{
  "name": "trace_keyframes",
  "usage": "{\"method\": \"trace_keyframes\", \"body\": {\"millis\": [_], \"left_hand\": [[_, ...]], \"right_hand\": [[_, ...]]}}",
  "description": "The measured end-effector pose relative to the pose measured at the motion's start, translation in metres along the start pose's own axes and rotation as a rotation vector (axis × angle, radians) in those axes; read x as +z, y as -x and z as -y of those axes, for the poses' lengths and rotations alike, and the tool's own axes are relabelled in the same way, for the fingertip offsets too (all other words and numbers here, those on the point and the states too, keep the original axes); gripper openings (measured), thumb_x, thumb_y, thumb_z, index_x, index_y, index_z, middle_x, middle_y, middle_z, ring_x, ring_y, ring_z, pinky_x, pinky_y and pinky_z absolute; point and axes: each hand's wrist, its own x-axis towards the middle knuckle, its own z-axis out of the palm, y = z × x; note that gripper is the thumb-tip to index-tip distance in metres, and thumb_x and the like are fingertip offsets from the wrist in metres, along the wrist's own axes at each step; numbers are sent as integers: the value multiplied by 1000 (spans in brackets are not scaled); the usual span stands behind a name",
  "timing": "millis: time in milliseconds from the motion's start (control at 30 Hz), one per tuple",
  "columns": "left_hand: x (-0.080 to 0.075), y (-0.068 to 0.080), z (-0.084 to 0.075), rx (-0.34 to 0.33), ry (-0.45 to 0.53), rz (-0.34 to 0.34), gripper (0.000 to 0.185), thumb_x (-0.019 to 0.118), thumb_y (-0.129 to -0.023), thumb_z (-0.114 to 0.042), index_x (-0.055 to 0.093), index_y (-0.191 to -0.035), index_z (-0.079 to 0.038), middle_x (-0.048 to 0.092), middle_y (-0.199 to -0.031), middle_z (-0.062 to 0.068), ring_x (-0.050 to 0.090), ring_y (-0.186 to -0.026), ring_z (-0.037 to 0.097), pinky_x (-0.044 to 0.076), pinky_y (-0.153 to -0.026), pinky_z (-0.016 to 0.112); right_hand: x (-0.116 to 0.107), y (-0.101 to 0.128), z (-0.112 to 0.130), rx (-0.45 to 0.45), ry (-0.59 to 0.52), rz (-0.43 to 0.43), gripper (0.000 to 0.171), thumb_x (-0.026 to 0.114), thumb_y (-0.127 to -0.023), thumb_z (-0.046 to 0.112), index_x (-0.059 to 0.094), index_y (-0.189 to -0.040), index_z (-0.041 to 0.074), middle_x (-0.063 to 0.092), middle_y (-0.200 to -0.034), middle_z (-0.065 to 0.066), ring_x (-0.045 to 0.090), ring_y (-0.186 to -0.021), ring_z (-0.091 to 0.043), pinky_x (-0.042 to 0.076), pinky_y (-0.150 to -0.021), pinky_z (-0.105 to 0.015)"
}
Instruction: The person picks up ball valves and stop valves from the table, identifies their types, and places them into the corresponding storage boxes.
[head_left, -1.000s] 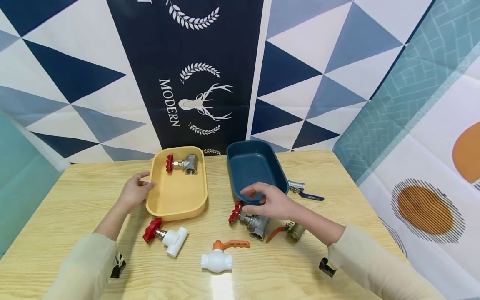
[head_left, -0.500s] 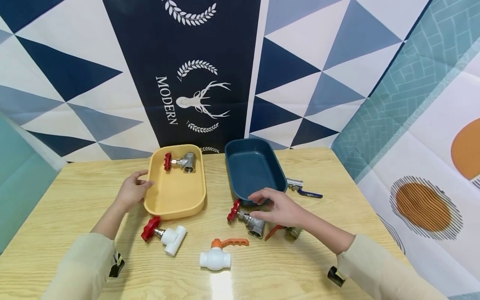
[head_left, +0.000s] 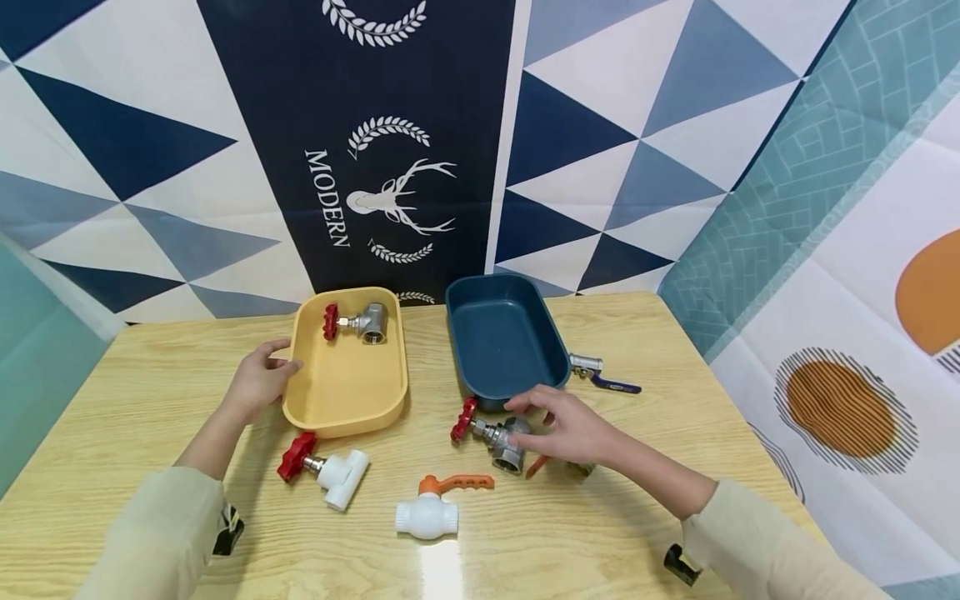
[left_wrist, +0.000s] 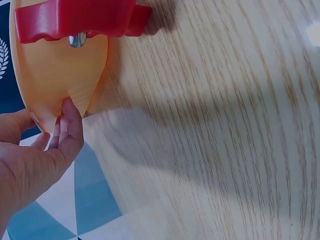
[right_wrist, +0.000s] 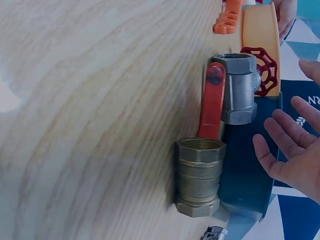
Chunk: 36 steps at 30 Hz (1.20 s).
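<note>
My left hand holds the left wall of the yellow tray, thumb at the inner side and fingers along the outside. Inside that tray, toward the back, lies a steel gate valve with a red handwheel. My right hand hovers with spread, slightly bent fingers over a second steel gate valve, also red-wheeled, in front of the blue tray. In the right wrist view nothing is between those fingers. A brass ball valve with a red lever lies beside it, partly hidden under the hand in the head view.
At the front left lies a white plastic tee-shaped valve with a red handwheel. A white ball valve with an orange lever is at front centre. Right of the blue tray is a small blue-levered valve. A patterned wall covering stands behind the table.
My right hand has moved slightly right and lower, closer over the steel gate valve. The left hand stays at the yellow tray. The whole head view has drifted a little.
</note>
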Motion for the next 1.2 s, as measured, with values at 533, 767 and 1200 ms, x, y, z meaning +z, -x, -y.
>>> {"method": "trace_keyframes", "body": {"millis": [533, 767, 1200], "left_hand": [[-1, 1, 5, -2, 13, 9, 58, 45, -99, -21, 21, -146, 1, 44, -124, 29, 60, -89, 22, 55, -64, 27], [-1, 0, 3, 6, 5, 2, 58, 45, -98, -21, 22, -146, 0, 45, -123, 28, 58, -89, 24, 54, -62, 26], [-2, 1, 3, 50, 56, 11, 57, 45, -98, -19, 21, -146, 2, 45, -123, 30, 62, -88, 24, 56, -65, 31]], "right_hand": [[12, 2, -7, -31, 68, 6, 47, 67, -84, 41, 60, -120, 13, 59, -117, -1, 55, -104, -18, 50, -81, -38], [18, 1, -8, -23, 104, -6, 47, 66, -84, 44, 60, -120, 15, 56, -118, -1, 54, -108, -20, 48, -80, -34], [32, -6, -6, 63, 110, 13, 55, 68, -80, 48, 56, -125, 18, 52, -124, -1, 52, -114, -20, 47, -91, -41]]}}
